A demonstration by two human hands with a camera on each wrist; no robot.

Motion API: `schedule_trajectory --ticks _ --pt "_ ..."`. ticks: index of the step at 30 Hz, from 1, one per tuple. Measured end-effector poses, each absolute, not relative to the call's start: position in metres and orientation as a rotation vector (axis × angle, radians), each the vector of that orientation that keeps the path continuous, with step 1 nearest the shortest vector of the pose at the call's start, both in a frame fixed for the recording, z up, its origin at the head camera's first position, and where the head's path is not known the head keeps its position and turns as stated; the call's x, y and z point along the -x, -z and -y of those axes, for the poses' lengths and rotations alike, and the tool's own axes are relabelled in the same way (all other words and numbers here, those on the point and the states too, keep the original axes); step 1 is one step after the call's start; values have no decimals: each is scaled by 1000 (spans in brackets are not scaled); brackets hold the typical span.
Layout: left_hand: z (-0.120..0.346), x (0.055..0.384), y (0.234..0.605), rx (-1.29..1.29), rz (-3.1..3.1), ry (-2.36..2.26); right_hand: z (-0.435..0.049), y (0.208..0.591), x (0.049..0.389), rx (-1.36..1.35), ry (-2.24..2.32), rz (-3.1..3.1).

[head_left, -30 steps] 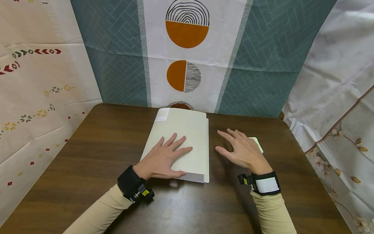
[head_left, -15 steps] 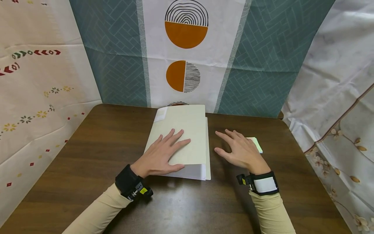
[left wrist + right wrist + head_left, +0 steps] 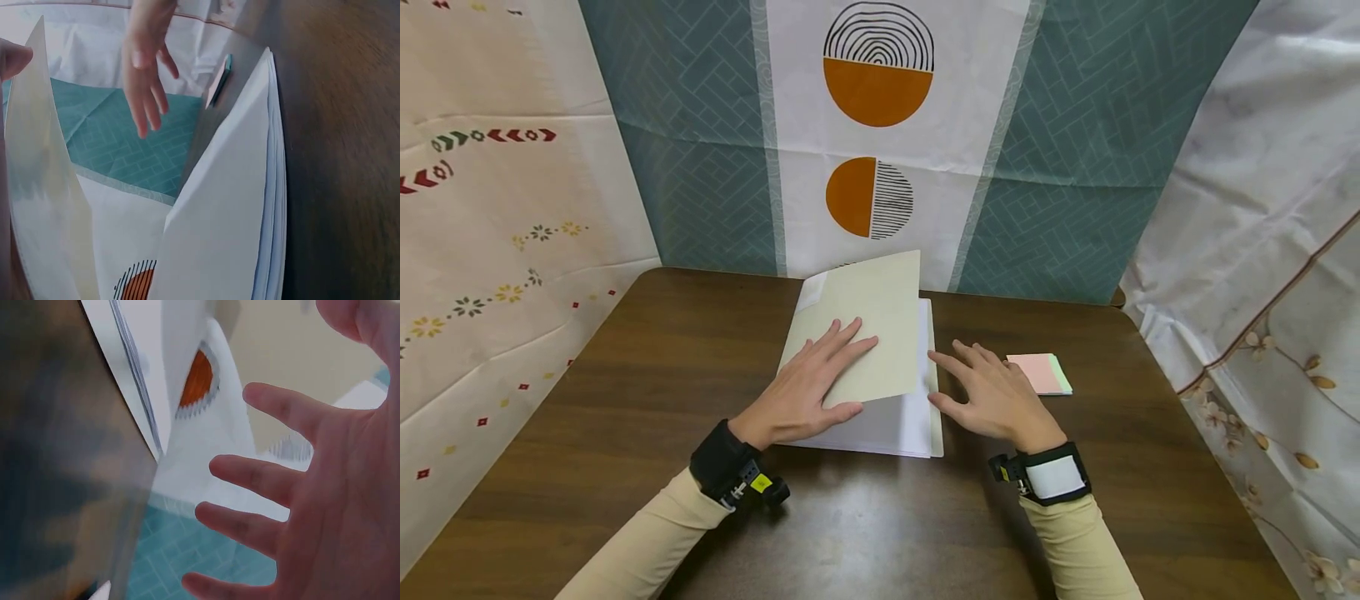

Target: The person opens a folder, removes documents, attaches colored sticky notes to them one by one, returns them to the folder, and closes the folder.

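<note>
A cream folder with a pale label at its top left corner lies mid-table, its front cover tilted up to the left. White sheets show below, and the left wrist view looks into the gap between cover and sheets. My left hand rests on the cover with fingers straight and spread, the thumb at the lower edge. At the folder's right side hovers my right hand, fingertips close by the edge. Its fingers look straight and apart in the right wrist view, with nothing in the palm.
A stack of pink and green paper notes lies right of my right hand. Patterned cloths hang behind and beside the brown table, the teal and white one along its back edge.
The cover has risen and swung leftward, baring the white sheets. My left hand has shifted slightly up and left with it. My right hand has moved left to the folder's edge, uncovering the notes.
</note>
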State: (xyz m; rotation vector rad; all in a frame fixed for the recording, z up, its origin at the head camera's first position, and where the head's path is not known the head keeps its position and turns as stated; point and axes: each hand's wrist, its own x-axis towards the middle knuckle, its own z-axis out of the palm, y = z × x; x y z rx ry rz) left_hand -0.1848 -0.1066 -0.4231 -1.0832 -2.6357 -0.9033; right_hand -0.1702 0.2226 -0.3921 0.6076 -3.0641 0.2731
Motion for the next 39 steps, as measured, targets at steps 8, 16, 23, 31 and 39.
schedule_trajectory --ticks 8,16,23,31,39 --pt "110 186 419 1064 2590 1031 -198 404 168 -697 -246 3120" --pt "111 188 418 1071 2569 1055 -183 409 164 -800 -257 3114" --pt "111 187 417 1067 2576 1062 -181 411 162 -830 -278 3129" --pt "111 188 415 1072 2567 1050 -178 423 164 -941 -188 3169" --pt "117 189 411 1077 2586 1108 -179 425 164 -963 -219 3154"
